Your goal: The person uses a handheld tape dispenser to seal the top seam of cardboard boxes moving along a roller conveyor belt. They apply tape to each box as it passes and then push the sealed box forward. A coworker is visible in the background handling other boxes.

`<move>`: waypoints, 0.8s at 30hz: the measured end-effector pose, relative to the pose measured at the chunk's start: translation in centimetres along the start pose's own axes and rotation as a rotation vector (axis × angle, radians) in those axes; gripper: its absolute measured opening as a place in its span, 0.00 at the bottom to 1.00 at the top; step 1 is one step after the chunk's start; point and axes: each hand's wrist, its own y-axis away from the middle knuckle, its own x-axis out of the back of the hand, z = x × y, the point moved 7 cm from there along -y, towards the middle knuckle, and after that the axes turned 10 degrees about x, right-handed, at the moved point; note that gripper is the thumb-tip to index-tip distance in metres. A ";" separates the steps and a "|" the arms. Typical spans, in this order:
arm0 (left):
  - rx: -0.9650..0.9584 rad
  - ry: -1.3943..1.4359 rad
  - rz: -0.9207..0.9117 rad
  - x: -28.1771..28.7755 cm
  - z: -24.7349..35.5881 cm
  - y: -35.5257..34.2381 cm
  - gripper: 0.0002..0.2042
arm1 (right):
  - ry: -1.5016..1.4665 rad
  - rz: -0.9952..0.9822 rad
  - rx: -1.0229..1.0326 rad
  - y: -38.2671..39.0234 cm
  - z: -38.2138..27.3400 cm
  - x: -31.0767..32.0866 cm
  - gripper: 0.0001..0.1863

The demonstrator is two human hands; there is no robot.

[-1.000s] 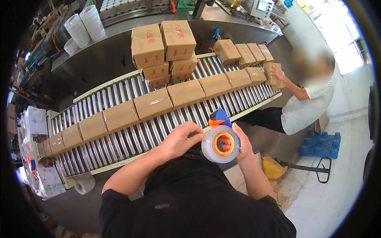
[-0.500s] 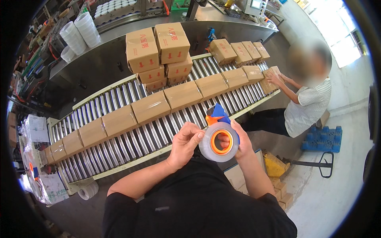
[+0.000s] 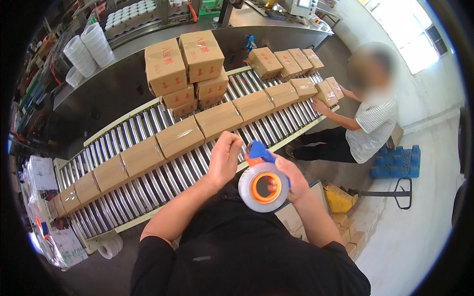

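My right hand (image 3: 292, 176) grips a blue and orange tape dispenser (image 3: 257, 149) loaded with a wide roll of clear packing tape (image 3: 247, 186). Fingertips of that hand show through the roll's orange core. Just left of the dispenser's head, my left hand (image 3: 225, 157) is raised with its fingers closed in a pinch. Whatever lies between those fingertips is too small or too clear to make out. Beyond both hands, a slanting row of cardboard cartons (image 3: 181, 138) lies end to end on a roller conveyor (image 3: 173, 178).
Stacked cartons (image 3: 165, 66) stand on the conveyor's far side, with more cartons (image 3: 264, 63) farther right. A co-worker (image 3: 373, 116) in a striped shirt handles cartons at the right end. A blue pallet (image 3: 396, 162) and a pallet jack handle (image 3: 404, 194) are at right.
The tape dispenser has shifted slightly left and down with my right hand. My left hand has risen off the roll's edge, toward the dispenser's head. The co-worker's hands have moved apart around the end cartons.
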 end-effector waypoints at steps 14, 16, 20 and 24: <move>1.281 0.494 -0.731 -10.0 -6.2 3.6 0.57 | 0.507 -0.077 0.294 4.1 -10.5 7.8 0.37; 1.269 0.637 -0.841 -13.4 -4.4 3.8 0.53 | 0.862 -0.199 0.420 4.9 -12.6 7.9 0.37; 1.189 0.483 -0.727 -18.1 -2.0 3.3 0.28 | 1.167 -0.423 0.651 7.4 -13.8 8.1 0.36; 1.133 0.704 -0.752 -22.0 -4.1 4.2 0.14 | 1.341 -0.438 0.715 9.0 -13.4 11.9 0.37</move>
